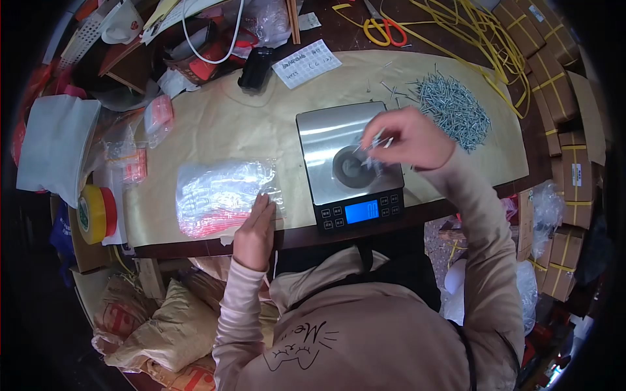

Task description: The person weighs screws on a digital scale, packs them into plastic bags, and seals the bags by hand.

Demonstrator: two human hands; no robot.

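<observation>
Over the steel-topped black scale (319,143), my right hand (416,138) gripped slim silver screws (377,156) that loose fingers might spill, my left hand (253,238) open.

Beige long-sleeved top (398,332) says "Me" something in black (can't make out the rest), and the black-and-silver digital scale's (319,163) blue rectangular display (362,212) shows zeros.
</observation>
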